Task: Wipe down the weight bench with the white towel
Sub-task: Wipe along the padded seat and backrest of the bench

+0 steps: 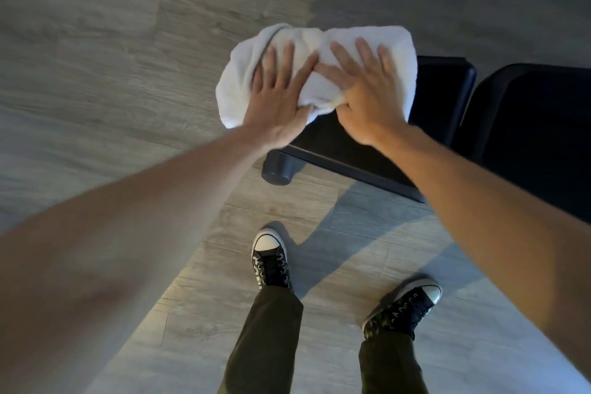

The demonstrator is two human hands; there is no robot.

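Observation:
A bunched white towel lies on the left end of the black padded weight bench, hanging over its far left corner. My left hand presses flat on the towel's left half, fingers spread. My right hand presses on the right half, thumb tucked under a fold at the near edge. The two hands touch at the fingertips. A second black pad of the bench continues to the right.
A round black foot of the bench frame sticks out below its near left corner. Grey wood-look flooring surrounds the bench. My two sneakers stand on the floor just in front of it.

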